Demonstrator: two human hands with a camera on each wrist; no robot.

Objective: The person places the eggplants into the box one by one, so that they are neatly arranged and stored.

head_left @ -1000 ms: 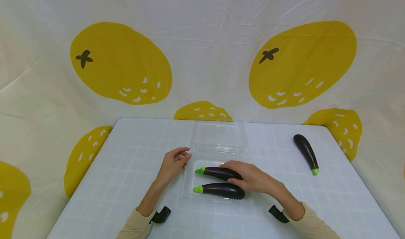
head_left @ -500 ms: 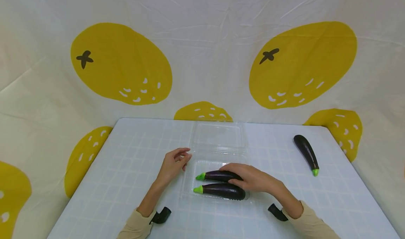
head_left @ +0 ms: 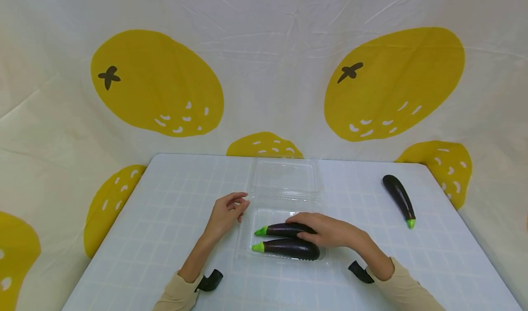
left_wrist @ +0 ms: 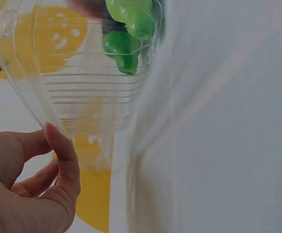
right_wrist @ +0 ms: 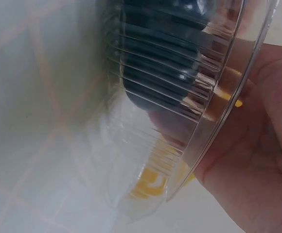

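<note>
In my head feed, the right hand (head_left: 323, 228) curls round one eggplant (head_left: 281, 230) beside a second eggplant (head_left: 292, 248), both in a clear container (head_left: 268, 215). My left-wrist feed shows the left hand (left_wrist: 34, 204) pinching the container's edge; my right-wrist feed, dark eggplant through clear plastic.

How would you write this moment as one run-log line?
right hand holds far eggplant in clear container | near eggplant beside it | left hand at container rim | lid open | third eggplant on table
</note>
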